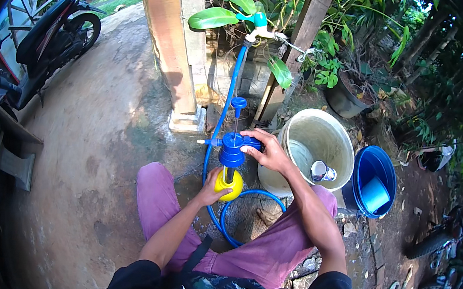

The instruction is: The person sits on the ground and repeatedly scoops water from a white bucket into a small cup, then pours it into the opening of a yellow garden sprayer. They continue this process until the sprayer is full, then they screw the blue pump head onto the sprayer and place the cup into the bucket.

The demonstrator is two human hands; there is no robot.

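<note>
My left hand (pixel 210 188) grips the yellow bottle (pixel 234 182) of a pump sprayer from its left side. In my right hand (pixel 269 149) is the sprayer's blue pump head (pixel 232 150), held by its handle side above the bottle. The head is lifted off the neck, and its dark pump tube reaches down into the bottle opening. A blue plunger knob (pixel 238 103) stands raised on a thin metal rod, and the nozzle points left. Behind the sprayer, a blue hose (pixel 234 80) runs down from a tap with a teal handle (pixel 259 19) and curls on the ground beneath the bottle.
A large whitish bucket (pixel 320 125) holding a cup (pixel 322 172) stands to the right, beside a blue bucket (pixel 375 155) with a blue dipper (pixel 375 195). Wooden posts (pixel 170 41) rise ahead. A motorcycle (pixel 49 35) is at the left; potted plants (pixel 350 98) are beyond the buckets.
</note>
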